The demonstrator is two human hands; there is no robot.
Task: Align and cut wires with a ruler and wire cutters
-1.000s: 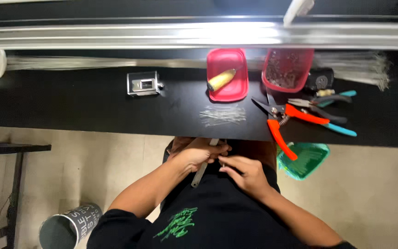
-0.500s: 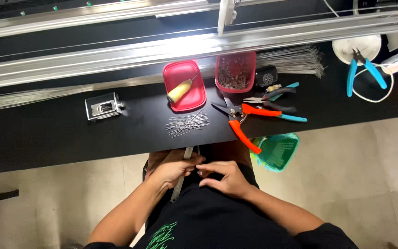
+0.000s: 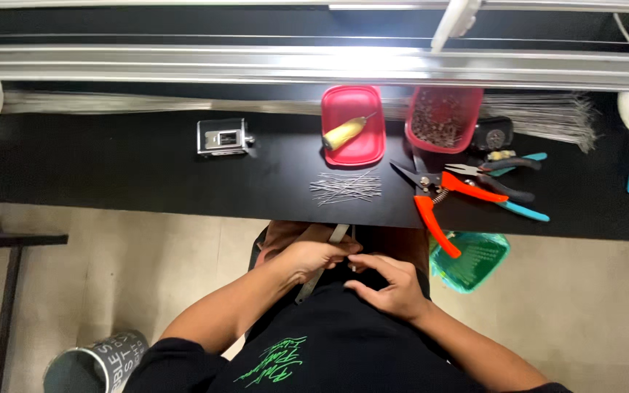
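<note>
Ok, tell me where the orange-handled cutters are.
In the head view, the orange-handled cutters lie on the black bench, right of the pile of short wires, one handle overhanging the edge above the green basket.

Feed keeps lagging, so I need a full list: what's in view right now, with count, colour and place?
Metal strip: one, grey, at both hands, below table edge.
Cut wire pieces: one pile, silver, table centre.
Tray: one, red, holding a yellow-handled tool.
Tub: one, red, right of tray.
Cutters: one, orange handles, right of the wire pieces.
Small metal device: one, silver, table left.
Basket: one, green, under table edge.
Left hand: on strip.
Right hand: beside strip.
</note>
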